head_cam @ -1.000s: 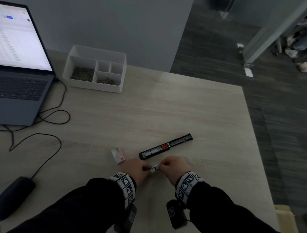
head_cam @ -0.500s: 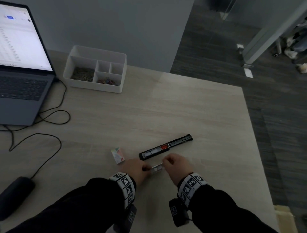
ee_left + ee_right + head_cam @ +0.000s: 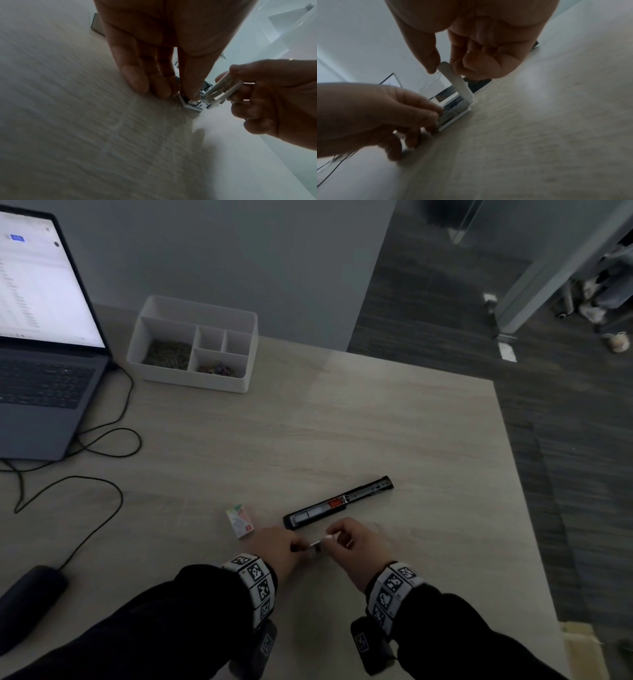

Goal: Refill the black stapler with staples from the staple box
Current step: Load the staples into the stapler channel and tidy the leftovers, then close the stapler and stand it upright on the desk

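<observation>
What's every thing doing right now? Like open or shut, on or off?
Stapler: base on the table, top lifted open.
Left hand: pinches the stapler's base.
Right hand: pinches the lifted top.
Laptop: open, screen lit.
Small box: lying flat, looks shut.
Black bar: lying on the table, untouched.
Tray: clips in two sections.

Both arms in dark long sleeves: left sleeve (image 3: pixel 144 621), right sleeve (image 3: pixel 462 635), plain fabric, running right down to wrist. Left wristband (image 3: pixel 255 583) wide, white, ringed with black-and-white square code tiles. Right wristband (image 3: pixel 390 590), same pattern. Under wrists, small black boxes: left camera box (image 3: pixel 263 645), right camera box (image 3: pixel 368 645), code sticker on each. Left hand (image 3: pixel 281 547), right hand (image 3: pixel 352 542) bare.
</observation>
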`<action>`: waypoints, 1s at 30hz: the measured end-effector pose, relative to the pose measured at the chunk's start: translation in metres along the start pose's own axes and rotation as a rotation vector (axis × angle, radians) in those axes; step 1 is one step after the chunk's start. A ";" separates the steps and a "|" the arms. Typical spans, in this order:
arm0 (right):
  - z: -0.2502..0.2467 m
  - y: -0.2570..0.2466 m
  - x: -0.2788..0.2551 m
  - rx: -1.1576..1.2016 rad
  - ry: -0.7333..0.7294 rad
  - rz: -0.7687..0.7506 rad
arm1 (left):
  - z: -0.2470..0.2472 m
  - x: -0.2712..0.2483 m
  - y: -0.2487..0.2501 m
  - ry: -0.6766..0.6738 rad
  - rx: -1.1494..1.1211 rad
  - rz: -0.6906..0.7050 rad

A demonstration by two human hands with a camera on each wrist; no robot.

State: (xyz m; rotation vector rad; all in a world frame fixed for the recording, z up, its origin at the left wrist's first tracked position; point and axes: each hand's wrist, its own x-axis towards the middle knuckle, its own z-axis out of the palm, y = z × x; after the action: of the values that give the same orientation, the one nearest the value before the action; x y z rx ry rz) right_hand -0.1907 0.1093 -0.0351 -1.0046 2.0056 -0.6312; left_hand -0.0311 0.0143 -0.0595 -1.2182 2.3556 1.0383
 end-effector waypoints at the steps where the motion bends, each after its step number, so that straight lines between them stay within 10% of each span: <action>1: 0.004 -0.001 0.000 -0.017 -0.024 -0.018 | 0.000 -0.001 -0.001 -0.003 -0.001 0.008; 19: 0.029 -0.027 0.007 -0.420 -0.247 -0.078 | 0.004 -0.002 -0.019 0.062 -0.193 0.021; 30: -0.013 -0.022 0.014 -0.175 -0.112 -0.055 | -0.015 -0.001 -0.028 0.172 -0.330 -0.073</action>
State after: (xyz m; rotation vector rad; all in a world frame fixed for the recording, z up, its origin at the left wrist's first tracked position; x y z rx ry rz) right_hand -0.1975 0.0866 -0.0185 -1.1762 1.9654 -0.4243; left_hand -0.0069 -0.0066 -0.0618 -1.5541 2.3037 1.3882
